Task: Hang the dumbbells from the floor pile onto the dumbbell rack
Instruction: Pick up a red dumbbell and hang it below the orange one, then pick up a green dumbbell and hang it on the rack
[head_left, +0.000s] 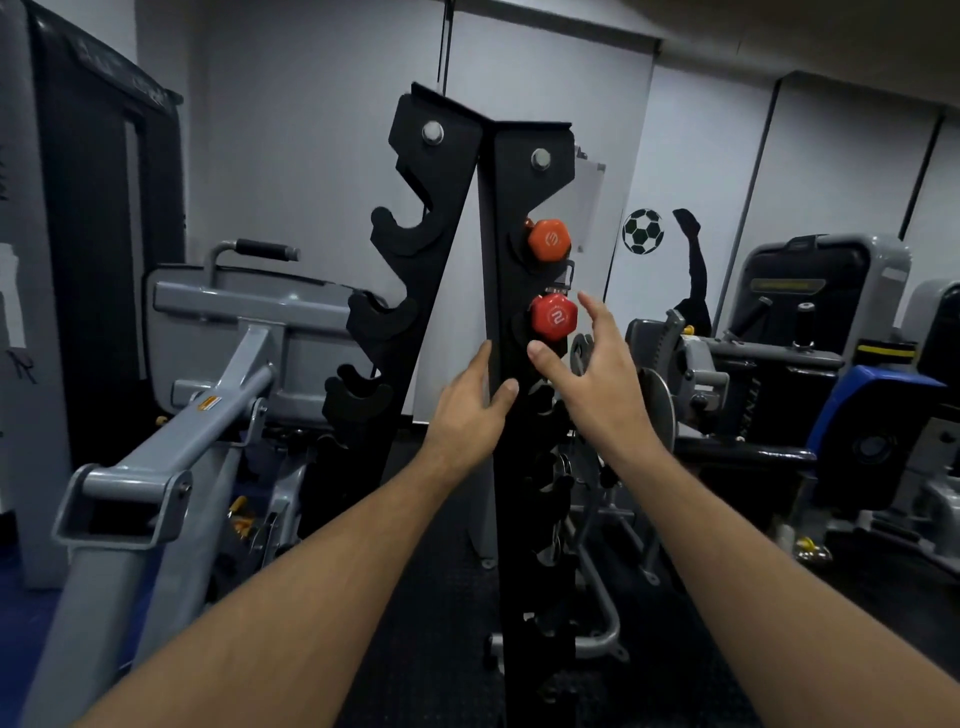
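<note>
1. Seating the red dumbbell (555, 317) on the dumbbell rack (511, 249), under the orange dumbbell (549, 240), looks finished.
2. Nothing is held: right hand (592, 376) spread beside it, left hand (470, 410) touching the upright.
3. Another dumbbell must likely be fetched; the floor pile is unseen.

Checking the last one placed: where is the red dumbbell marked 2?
On the dumbbell rack, just below the orange dumbbell, right hand open beside it.
</note>
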